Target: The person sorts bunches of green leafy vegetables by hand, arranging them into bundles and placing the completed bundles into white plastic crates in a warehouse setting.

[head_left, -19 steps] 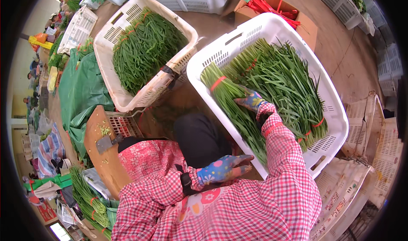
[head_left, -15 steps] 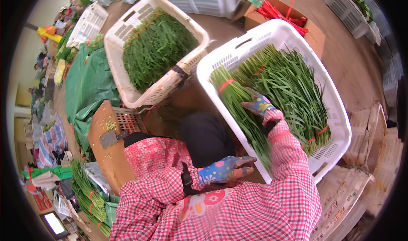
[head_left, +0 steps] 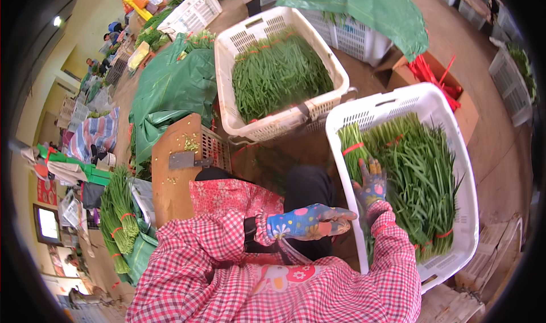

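Note:
My right hand (head_left: 372, 185), in a blue flowered glove, lies flat with spread fingers on a bundle of garlic chives (head_left: 353, 138) along the left wall of a white plastic crate (head_left: 392, 97). A red band circles that bundle's far end. More banded green bundles (head_left: 421, 172) fill the crate to the right. Just outside the crate's left rim, above my knee, my left hand (head_left: 310, 221) is held out in a matching glove. Its fingers are stretched and nothing is in them.
A second crate (head_left: 340, 75) of green bundles stands farther left. On a wooden board (head_left: 170, 198) lies a cleaver (head_left: 183, 160) beside cut scraps. Red ties (head_left: 432, 77) fill a cardboard box (head_left: 463, 115) beyond. Green sheeting (head_left: 173, 87) covers things at left; banded bundles (head_left: 120, 215) lie lower left.
My view has swung, so the crates sit farther right and lower. My right hand has turned and flattened, its fingers pointing toward the banded end. The left hand stays outstretched beside the rim.

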### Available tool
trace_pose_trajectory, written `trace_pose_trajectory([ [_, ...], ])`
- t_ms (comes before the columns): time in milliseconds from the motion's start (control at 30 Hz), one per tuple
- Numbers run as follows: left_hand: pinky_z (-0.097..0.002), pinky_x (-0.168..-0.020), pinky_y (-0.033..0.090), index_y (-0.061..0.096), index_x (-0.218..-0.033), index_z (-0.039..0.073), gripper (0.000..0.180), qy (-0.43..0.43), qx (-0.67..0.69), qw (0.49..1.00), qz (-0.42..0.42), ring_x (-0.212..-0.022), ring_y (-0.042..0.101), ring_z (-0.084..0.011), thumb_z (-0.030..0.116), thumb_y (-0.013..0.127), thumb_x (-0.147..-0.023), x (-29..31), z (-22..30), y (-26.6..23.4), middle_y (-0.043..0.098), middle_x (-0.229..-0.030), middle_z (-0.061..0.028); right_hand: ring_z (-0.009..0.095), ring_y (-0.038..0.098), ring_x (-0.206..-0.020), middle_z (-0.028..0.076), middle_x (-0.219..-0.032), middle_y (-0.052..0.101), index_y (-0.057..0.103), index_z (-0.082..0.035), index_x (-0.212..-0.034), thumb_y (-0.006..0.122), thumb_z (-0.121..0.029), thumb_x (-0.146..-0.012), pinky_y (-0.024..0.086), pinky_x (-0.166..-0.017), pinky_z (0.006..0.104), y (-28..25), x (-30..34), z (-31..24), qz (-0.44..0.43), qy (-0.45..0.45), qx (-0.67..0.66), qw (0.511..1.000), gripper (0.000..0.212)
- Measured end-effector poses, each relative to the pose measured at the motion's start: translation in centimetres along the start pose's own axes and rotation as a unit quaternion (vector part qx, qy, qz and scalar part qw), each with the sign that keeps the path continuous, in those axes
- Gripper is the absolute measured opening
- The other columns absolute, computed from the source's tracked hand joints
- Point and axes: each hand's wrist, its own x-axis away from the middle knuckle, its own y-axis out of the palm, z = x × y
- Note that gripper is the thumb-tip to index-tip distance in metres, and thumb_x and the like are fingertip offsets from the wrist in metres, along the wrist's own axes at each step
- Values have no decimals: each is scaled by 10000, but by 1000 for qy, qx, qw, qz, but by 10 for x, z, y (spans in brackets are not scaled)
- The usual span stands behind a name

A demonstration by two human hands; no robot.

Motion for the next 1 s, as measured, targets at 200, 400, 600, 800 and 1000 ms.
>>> trace_pose_trajectory([
  [200, -167, -779, 379, 378, -1350, -9, 626, 76, 19, 997, 15, -919, 468, -39, 370, 578, -892, 9, -11, -27, 534, -1080, -5, 338, 228, -1342, 155, -1470, 218, 265, -175, -1418, 640, -438, -741, 166, -1078, 520, 4, -4, -5, 11, -13, 55, 998, 818],
  [400, -251, -938, 374, 342, -1369, -1, 586, 24, -152, 988, -27, -1093, 475, -128, 324, 533, -921, 26, 23, -53, 534, -1189, -68, 328, 300, -1312, 143, -1452, 265, 285, -156, -1409, 657, -366, -741, 232, -1072, 468, 38, -9, 11, 52, -12, 186, 981, 793],
  [600, -262, -900, 395, 359, -1365, 24, 685, 200, -112, 973, -9, -1027, 484, -132, 495, 499, -887, 22, 45, -85, 563, -1123, -73, 327, 348, -1283, 160, -1409, 334, 310, -138, -1399, 638, -361, -764, 264, -1064, 437, 29, -8, 29, -54, -7, 119, 991, 748],
  [800, -238, -581, 415, 395, -1360, 73, 656, 215, -127, 963, 98, -631, 421, -75, 491, 533, -874, 24, 62, -106, 605, -991, -18, 326, 436, -1220, 194, -1262, 500, 394, -91, -1352, 587, -337, -818, 324, -1042, 370, 9, -35, 83, -133, -38, -132, 982, 619],
  [1000, -263, -794, 447, 511, -1208, -16, 392, 251, 24, 954, 160, -867, 539, -121, 229, 539, -903, 22, 46, -123, 628, -978, -106, 128, 585, -810, 71, -931, 636, 495, -17, -1257, 570, -276, -890, 466, -724, 230, -115, -123, -44, -95, 53, -419, 901, 456],
])
